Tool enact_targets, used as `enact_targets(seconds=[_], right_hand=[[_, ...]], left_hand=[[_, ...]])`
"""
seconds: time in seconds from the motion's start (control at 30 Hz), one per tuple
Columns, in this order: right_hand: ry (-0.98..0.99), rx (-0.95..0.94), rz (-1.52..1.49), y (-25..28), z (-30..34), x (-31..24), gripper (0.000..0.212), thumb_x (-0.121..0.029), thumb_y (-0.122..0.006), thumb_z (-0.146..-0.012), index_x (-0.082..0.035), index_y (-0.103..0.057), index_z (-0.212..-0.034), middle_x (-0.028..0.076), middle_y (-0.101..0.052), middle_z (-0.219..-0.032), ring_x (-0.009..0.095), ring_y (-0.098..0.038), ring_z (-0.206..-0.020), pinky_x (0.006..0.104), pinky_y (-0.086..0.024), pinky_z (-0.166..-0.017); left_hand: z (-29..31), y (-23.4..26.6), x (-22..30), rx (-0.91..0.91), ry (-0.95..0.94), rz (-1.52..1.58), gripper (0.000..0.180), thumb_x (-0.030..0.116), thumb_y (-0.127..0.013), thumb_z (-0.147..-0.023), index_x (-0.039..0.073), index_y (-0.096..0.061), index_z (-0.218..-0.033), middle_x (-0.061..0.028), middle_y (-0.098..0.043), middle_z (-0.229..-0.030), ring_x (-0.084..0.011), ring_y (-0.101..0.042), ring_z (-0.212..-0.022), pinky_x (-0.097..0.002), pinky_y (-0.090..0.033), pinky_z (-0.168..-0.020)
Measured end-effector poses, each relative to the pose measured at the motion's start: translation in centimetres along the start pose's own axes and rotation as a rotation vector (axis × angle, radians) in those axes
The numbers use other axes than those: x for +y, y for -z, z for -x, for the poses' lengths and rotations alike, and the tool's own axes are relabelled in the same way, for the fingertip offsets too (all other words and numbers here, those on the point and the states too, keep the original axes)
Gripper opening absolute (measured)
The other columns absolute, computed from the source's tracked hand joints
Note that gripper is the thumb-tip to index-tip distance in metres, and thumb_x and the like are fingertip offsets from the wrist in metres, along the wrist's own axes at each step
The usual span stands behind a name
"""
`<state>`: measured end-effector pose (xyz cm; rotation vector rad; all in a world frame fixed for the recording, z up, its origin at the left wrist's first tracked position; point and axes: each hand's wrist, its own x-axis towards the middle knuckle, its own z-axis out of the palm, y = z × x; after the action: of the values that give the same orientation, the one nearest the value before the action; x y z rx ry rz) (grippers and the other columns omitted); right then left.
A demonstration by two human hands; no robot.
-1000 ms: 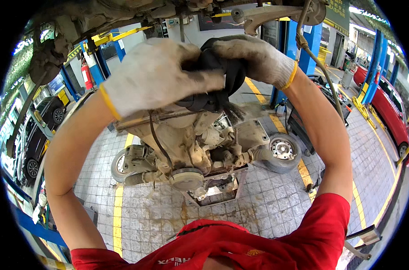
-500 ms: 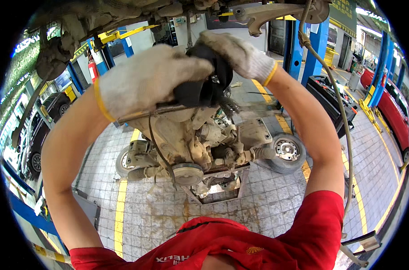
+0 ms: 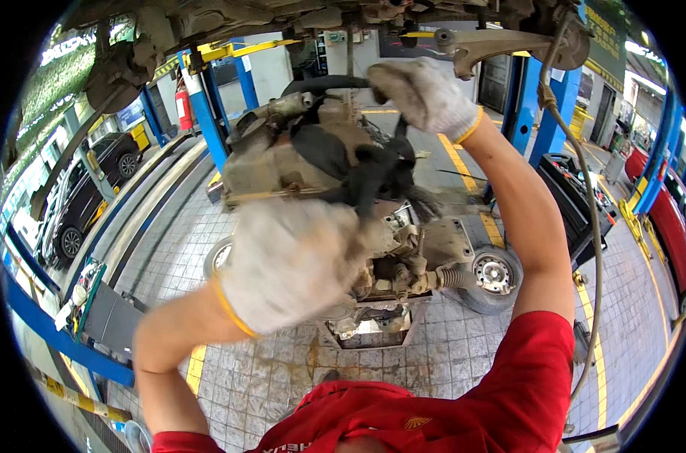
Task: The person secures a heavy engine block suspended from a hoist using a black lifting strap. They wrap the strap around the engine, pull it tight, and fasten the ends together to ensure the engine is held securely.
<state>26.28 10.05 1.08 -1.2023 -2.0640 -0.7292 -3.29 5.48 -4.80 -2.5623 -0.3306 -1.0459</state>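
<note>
I stand under a raised car and both arms reach up in dirty white gloves with yellow cuffs. My right hand (image 3: 426, 94) is closed over the top end of a black rubber part (image 3: 373, 170) that hangs across a grimy metal drivetrain assembly (image 3: 283, 155). My left hand (image 3: 290, 264) is lower and nearer to me, blurred and curled into a fist at the lower end of the same black part. A curved black hose (image 3: 320, 81) runs along the top of the assembly toward my right hand.
A removed axle unit with a wheel hub (image 3: 494, 273) lies on the tiled floor below. Blue lift posts (image 3: 207, 113) stand left and right. A cable (image 3: 584, 196) dangles from a suspension arm (image 3: 501, 41) at the right. A dark car (image 3: 79, 196) is parked left and a red car (image 3: 671, 226) right.
My left hand has dropped down from the top of the black part toward me. My right hand stays high on it. The view has shifted, so the assembly now shows between my hands.
</note>
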Motion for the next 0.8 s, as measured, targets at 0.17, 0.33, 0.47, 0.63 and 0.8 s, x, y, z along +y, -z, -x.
enact_targets(seconds=[0.17,0.33,0.47,0.63,0.8], right_hand=[[0.114,0.164,0.317,-2.6,2.4,6.8,0.034,-0.016,-0.057,-0.093,-0.010,-0.067,-0.126,0.013,-0.074,-0.110,0.035,-0.071,-0.086,0.0450,-0.058,-0.077],[0.246,0.273,0.336,-2.4,0.6,5.7,0.027,-0.015,-0.059,-0.094,-0.008,-0.070,-0.118,0.015,-0.074,-0.104,0.039,-0.071,-0.088,0.0450,-0.058,-0.075],[-0.094,0.364,0.071,-2.6,0.4,3.2,0.026,-0.027,-0.063,-0.098,-0.010,-0.071,-0.117,0.018,-0.074,-0.105,0.040,-0.071,-0.094,0.0453,-0.057,-0.082],[-0.407,0.028,0.118,-3.3,2.9,3.6,0.048,-0.035,-0.058,-0.103,-0.013,-0.054,-0.145,0.020,-0.061,-0.137,0.034,-0.066,-0.114,0.0404,-0.055,-0.095],[-0.381,-0.324,-0.012,-1.0,2.0,-1.6,0.049,-0.012,-0.055,-0.099,-0.018,-0.056,-0.147,0.018,-0.064,-0.133,0.030,-0.067,-0.110,0.0396,-0.056,-0.098]], left_hand=[[4.7,-4.0,1.4,-0.025,0.175,0.319,0.036,0.027,-0.077,-0.088,0.011,-0.056,-0.064,-0.0048,-0.047,-0.048,-0.0269,-0.052,-0.040,-0.0397,-0.040,-0.039],[6.3,-5.4,1.5,-0.057,0.176,0.452,0.034,0.025,-0.079,-0.087,0.010,-0.057,-0.065,-0.0081,-0.052,-0.055,-0.0288,-0.054,-0.044,-0.0427,-0.037,-0.041],[6.5,-3.2,-2.6,0.013,0.078,0.650,0.010,0.016,-0.075,-0.087,0.008,-0.069,-0.085,-0.0071,-0.066,-0.072,-0.0241,-0.063,-0.055,-0.0362,-0.047,-0.049],[7.6,-0.3,-11.0,0.595,0.376,0.529,0.019,0.004,-0.069,-0.092,-0.001,-0.069,-0.111,-0.0083,-0.072,-0.087,-0.0169,-0.069,-0.076,-0.0303,-0.057,-0.071],[-0.1,-1.6,-22.6,0.283,0.414,0.464,0.034,0.013,-0.069,-0.100,0.001,-0.063,-0.130,-0.0109,-0.072,-0.117,-0.0200,-0.068,-0.110,-0.0330,-0.055,-0.098]])
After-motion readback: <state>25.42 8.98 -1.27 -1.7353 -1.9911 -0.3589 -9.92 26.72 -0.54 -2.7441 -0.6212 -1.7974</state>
